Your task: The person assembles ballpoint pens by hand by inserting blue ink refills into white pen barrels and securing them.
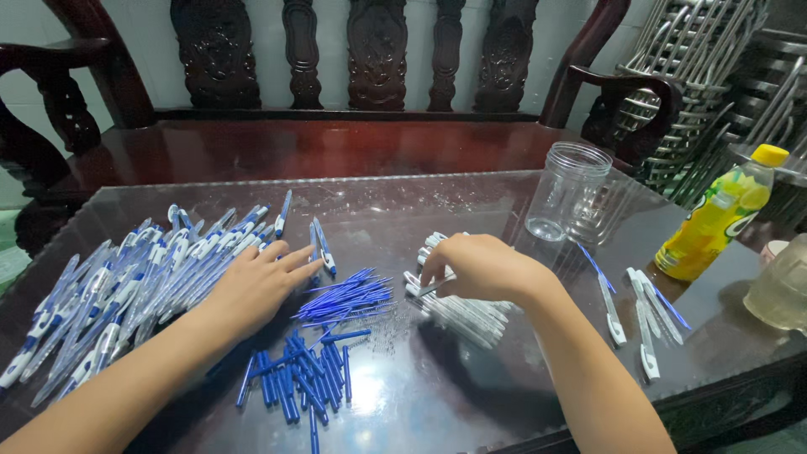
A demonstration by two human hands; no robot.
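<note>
Barrels [458, 311]: white pen shells heaped at table centre, under and just beside right hand.
Right hand [479, 267]: palm down on top of barrel heap, fingers curled together, tips pinching one thin pale piece at heap's left edge.
Refills [345, 298]: thin blue ink tubes in a fan, between the two hands, just right of left hand's fingertips.
Caps [303, 382]: dark blue pieces scattered nearer the table's front edge, below refills, beside left forearm.
Left hand [256, 286]: flat, palm down, fingers spread apart and straight, holding nothing; tips touching a finished pen at the pile's right edge.
Pens [126, 290]: big pile of assembled blue-and-white pens, left part of table, partly under left hand.
Jar [570, 192]: clear plastic, open top, upright, far right of centre, well apart from both hands.
Loose pens [643, 324]: few white and blue pieces lying right of right forearm.
Bottle [721, 214]: yellow drink, yellow cap, upright near right edge.
Table [420, 403]: dark, glossy, glass-topped.
Bench [336, 76]: carved dark wood, behind table.
Racks [706, 67]: stacked metal wire, top right.
</note>
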